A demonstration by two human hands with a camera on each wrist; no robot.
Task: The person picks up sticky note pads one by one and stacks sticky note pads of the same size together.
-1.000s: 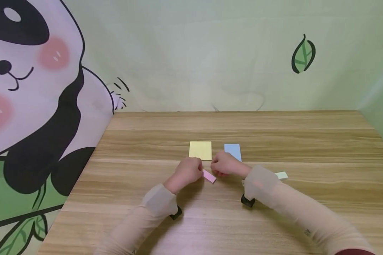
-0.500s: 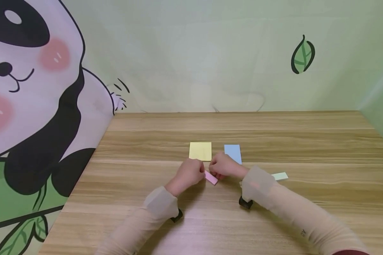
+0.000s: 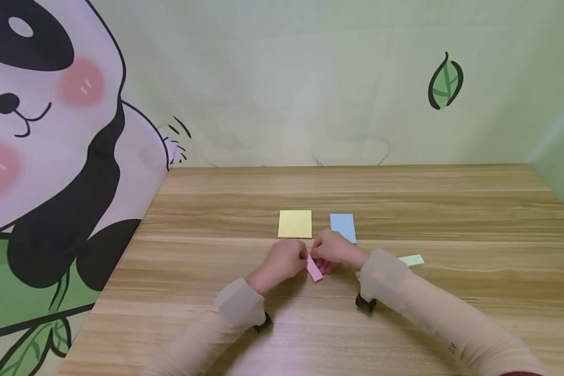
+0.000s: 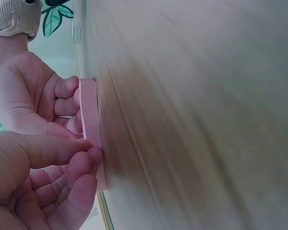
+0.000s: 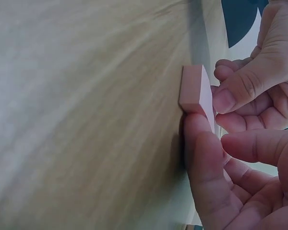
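Between the two hands is a narrow pink sticky note pad (image 3: 315, 270), on or just above the wooden table. My left hand (image 3: 283, 259) pinches its far end between thumb and fingers, as the left wrist view shows. On the other side my right hand (image 3: 337, 247) has curled fingers (image 5: 201, 143) against the pad's side, with the thumb close to its top face. The fingertips of both hands nearly meet at the pad (image 4: 90, 108). Whether a single sheet is lifted is hidden by the fingers.
A yellow square sticky note pad (image 3: 295, 224) lies just beyond the left hand. Behind the right hand is a blue rectangular pad (image 3: 342, 223). A pale green strip (image 3: 413, 260) shows past the right sleeve. The wooden table (image 3: 216, 209) meets a printed backdrop (image 3: 282, 94).
The left hand and pink pad have shifted slightly right and nearer the body. The pad has turned to point more toward the body. The right hand stays close beside it.
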